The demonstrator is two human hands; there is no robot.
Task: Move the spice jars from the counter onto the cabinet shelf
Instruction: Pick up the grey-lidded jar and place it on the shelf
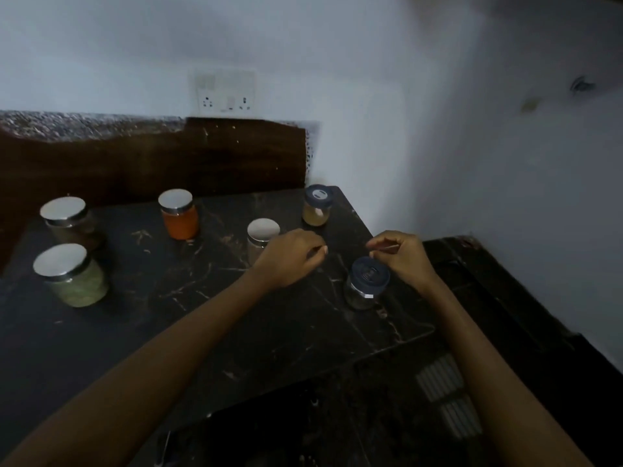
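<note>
Plainly, six jars stand upright on the dark veined desk (209,298), none of them held. At the left edge, a green jar (72,276) sits nearest, with a brown jar (69,220) just behind it, both with silver lids. An orange jar (178,214) with a silver lid stands farther back, near the brown board (168,156) along the wall. A pale jar (317,205) with a blue lid is at the far right corner of the desk. A clear jar (263,235) with a silver lid stands mid-desk, partly hidden behind the left grip (291,257).

The left grip hovers over the desk with its fingers loosely curled, holding nothing. The right grip (401,257) hovers near it, fingers likewise loosely curled and thumb tip close to the forefinger, with nothing plainly in it. Just in front of it, by the wrist, stands a dark jar (367,281) with a blue lid, untouched. A socket plate (226,92) is on the white wall above the board.
</note>
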